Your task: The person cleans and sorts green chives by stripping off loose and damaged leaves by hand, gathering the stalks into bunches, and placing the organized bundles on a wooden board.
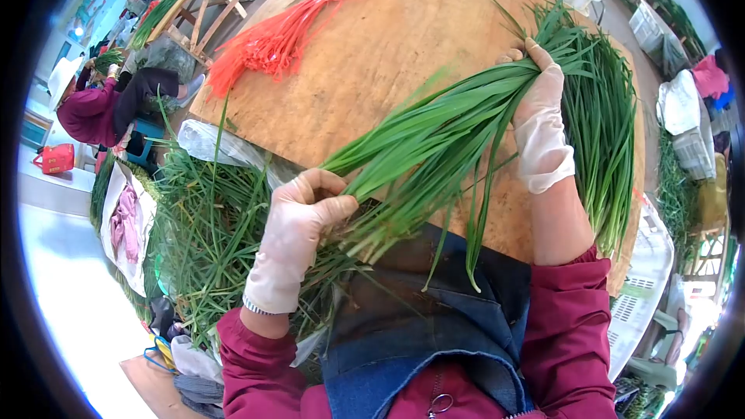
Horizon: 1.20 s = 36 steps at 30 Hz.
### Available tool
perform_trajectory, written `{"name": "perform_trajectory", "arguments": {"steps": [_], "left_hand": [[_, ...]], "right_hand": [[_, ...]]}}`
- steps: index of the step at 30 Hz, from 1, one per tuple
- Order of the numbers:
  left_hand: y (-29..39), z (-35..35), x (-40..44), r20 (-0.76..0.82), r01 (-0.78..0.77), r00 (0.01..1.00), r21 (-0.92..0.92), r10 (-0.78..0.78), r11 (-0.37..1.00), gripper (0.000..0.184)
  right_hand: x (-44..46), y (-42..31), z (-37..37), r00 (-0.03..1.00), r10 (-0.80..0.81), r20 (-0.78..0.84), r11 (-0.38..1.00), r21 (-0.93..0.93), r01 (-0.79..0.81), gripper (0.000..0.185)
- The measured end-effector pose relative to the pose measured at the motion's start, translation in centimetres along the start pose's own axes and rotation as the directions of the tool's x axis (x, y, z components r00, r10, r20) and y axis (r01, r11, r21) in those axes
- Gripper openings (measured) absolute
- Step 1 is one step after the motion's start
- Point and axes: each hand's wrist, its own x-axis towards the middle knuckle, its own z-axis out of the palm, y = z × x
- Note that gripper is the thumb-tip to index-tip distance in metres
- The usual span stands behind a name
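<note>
A loose bunch of garlic chives point(442, 128) stretches slantwise between my hands, above the table's near edge and my dark apron point(434, 302). My right hand point(541, 101), in a thin whitish glove, is closed around the leafy end. At the stem end, the gloved fingers of my left hand point(295, 225) are pinched on some of the chives. A few stalks hang down from the middle of the bunch. Beside my right forearm lies a thick pile of chives point(601, 124), partly hidden by that hand.
The wooden table point(334, 70) bears a bundle of red plastic strips point(272, 43) at its far left. A tangled heap of chives point(209, 233) lies left of my left hand. White crates point(640, 287) stand at the right. Another person point(97, 112) sits at the left.
</note>
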Motion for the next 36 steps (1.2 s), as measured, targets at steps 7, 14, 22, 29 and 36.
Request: {"name": "perform_trajectory", "arguments": {"steps": [7,14,22,29,36], "left_hand": [[1.0,-2.2,0.4,0.058,0.016,0.998,0.088,-0.021,0.996,0.019],[0.6,-1.3,1.2,-0.117,0.025,0.992,-0.095,-0.037,0.995,0.013],[-0.5,-2.8,3.5,-0.149,-0.064,0.984,0.226,0.1,0.972,0.015],[-2.3,-0.4,-1.2,0.01,-0.512,0.712,0.692,0.702,0.509,0.007],[-5.9,2.0,0.4,0.123,-0.247,0.766,0.963,0.631,0.112,0.024]], "right_hand": [[-1.0,0.8,1.3,0.999,0.013,0.038,0.997,-0.077,-0.011,0.013],[1.1,1.1,-1.3,0.997,0.016,-0.08,0.982,-0.185,-0.031,0.007],[1.7,1.1,-2.9,0.983,-0.008,-0.182,0.978,-0.205,-0.03,0.013],[1.2,1.6,-2.9,0.976,-0.041,-0.215,0.971,-0.239,-0.012,0.013],[1.6,2.1,-2.9,0.966,-0.044,-0.255,0.979,-0.203,-0.009,0.015]]}}
